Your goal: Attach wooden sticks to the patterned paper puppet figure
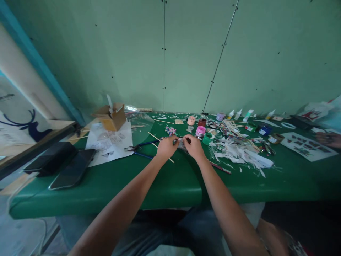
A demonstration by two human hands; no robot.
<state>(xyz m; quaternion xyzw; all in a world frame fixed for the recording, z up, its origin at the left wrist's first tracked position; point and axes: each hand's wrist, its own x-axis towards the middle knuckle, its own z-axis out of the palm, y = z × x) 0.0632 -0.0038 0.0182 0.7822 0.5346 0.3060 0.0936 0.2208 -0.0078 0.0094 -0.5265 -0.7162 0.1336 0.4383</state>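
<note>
My left hand (167, 147) and my right hand (194, 146) meet over the green table, fingertips pinched close together. Between them shows a small pale piece (180, 143), too small to name; both hands seem to grip it. Beside my left hand lie blue-handled pliers (145, 155) and thin wooden sticks (168, 158). A cluster of small colourful pieces (171, 131) sits just beyond the hands. Right of my right hand stand open paint jars, one pink (200, 131) and one green (208, 138). A dark red pencil-like stick (220, 167) lies near my right wrist.
At left are a cardboard box (113, 119), printed sheets (109, 142) and a phone (73, 169). Paper scraps (243, 154) heap at right, with glue bottles (238, 113) behind. Another person's hand (329, 138) is at far right, near a picture sheet (309, 145).
</note>
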